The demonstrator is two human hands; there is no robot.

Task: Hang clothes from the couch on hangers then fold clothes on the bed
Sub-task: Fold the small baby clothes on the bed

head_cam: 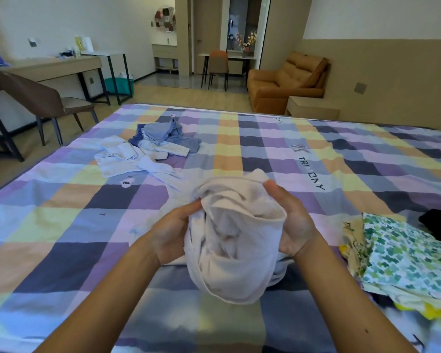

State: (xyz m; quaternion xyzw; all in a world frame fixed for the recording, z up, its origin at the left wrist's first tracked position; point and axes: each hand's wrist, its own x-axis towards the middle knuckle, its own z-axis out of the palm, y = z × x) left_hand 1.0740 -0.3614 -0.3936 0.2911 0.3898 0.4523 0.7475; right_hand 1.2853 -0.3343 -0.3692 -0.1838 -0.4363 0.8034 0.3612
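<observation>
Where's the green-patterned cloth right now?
Head view, low right: the green-patterned cloth lies on the bed, just right of the right hand holding the white garment.

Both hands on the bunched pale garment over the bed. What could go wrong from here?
1. The pale garment, bunched between left hand and right hand, may fold with creases unless it is spread flat first.
2. The green-patterned stack lies close on the right; spreading the garment may knock or cover it.
</observation>
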